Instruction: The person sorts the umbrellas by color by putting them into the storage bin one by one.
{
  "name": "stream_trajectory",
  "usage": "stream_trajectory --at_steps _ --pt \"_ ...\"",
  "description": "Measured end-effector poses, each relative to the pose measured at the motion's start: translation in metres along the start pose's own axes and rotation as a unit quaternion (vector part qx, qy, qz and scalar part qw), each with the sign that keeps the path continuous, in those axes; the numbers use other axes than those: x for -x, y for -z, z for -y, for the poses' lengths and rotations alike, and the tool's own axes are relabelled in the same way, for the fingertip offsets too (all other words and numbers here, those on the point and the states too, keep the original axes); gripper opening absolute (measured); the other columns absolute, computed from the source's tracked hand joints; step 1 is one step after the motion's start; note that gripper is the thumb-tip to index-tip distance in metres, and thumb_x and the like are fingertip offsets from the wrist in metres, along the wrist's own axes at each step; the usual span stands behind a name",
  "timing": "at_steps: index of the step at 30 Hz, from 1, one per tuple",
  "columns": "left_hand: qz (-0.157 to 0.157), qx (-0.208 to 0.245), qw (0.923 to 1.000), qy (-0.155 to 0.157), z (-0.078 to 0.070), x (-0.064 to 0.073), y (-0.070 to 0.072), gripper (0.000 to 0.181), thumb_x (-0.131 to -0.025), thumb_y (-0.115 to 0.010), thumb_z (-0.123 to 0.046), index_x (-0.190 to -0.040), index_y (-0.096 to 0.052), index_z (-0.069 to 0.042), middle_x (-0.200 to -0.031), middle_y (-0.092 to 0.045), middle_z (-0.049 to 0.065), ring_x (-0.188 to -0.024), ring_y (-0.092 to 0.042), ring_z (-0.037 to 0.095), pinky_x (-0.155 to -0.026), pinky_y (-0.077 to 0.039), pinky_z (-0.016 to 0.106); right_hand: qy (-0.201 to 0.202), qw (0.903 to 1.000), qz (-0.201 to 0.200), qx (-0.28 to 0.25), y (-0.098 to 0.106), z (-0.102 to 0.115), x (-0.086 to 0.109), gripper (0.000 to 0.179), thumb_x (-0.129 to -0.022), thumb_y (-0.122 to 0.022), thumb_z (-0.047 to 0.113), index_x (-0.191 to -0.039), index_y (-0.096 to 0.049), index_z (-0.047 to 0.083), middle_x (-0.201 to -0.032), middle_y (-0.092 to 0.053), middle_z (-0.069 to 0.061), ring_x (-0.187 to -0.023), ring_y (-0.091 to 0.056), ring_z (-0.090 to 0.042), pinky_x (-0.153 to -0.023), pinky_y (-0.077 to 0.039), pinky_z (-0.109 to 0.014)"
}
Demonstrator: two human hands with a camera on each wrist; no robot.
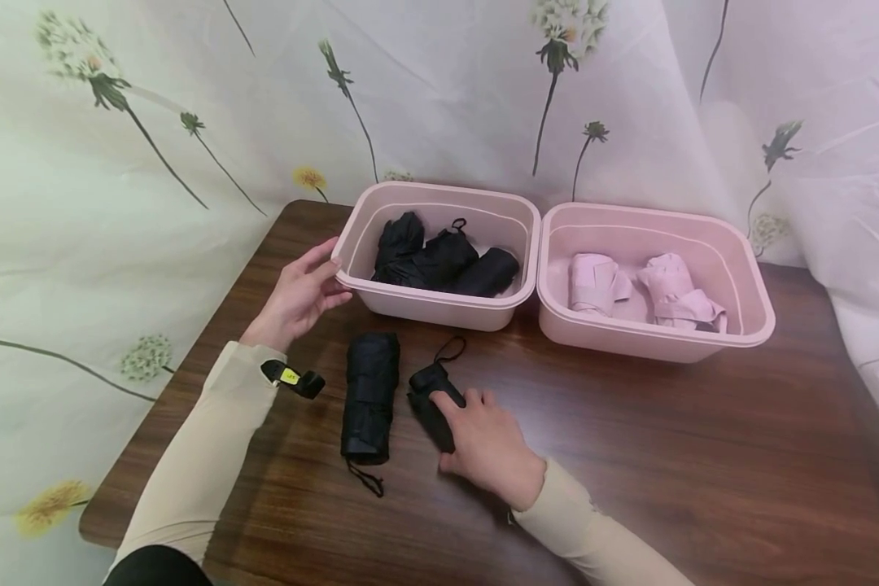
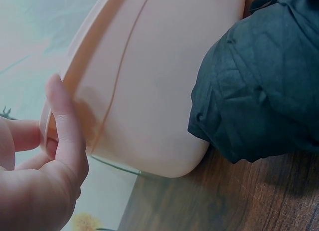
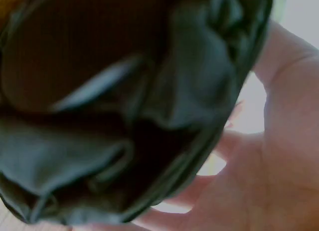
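My left hand [image 1: 300,293] pinches the left rim of a pink plastic bin [image 1: 439,311]; the left wrist view shows the thumb and fingers on either side of that rim. My right hand [image 1: 492,452] grips a black folded umbrella [image 1: 430,415] with a wrist loop, low over the table in front of the bin. Close up in the right wrist view, its dark fabric [image 3: 199,71] is blurred and hides part of the fingers. To its left lies another black folded umbrella [image 1: 370,399], its loop toward me. Several black folded umbrellas [image 1: 439,256] lie inside the left bin.
A second pink bin [image 1: 652,348] stands against the first one's right side and holds two pale pink folded bundles [image 1: 593,281]. Both rest at the back of a dark wooden table [image 1: 703,456]. A dandelion-print cloth [image 1: 439,98] hangs right behind them and along the left.
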State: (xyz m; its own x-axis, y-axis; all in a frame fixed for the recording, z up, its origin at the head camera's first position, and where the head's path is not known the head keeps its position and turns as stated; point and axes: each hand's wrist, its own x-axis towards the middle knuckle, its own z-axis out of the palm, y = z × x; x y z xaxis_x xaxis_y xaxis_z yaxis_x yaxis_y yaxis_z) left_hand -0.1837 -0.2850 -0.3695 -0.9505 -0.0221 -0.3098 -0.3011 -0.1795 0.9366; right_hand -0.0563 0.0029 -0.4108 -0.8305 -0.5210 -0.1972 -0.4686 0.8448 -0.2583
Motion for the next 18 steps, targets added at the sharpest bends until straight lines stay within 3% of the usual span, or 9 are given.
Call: stream_trajectory --at_steps 18 --pt "-0.002 -0.005 1.0 -0.004 0.0013 -0.0002 0.0001 0.053 -0.1 -0.051 -0.019 -0.15 -0.034 -0.024 -0.135 -0.04 0.01 -0.078 -0.064 0.011 -0.068 -0.06 0.024 0.004 0.9994 -0.001 -0.033 -0.0045 -0.0005 -0.0028 0.078 -0.069 -0.083 0.032 -0.136 -0.043 0.022 -0.107 -0.056 -0.018 -0.094 -0.054 -0.032 -0.058 -0.053 -0.041"
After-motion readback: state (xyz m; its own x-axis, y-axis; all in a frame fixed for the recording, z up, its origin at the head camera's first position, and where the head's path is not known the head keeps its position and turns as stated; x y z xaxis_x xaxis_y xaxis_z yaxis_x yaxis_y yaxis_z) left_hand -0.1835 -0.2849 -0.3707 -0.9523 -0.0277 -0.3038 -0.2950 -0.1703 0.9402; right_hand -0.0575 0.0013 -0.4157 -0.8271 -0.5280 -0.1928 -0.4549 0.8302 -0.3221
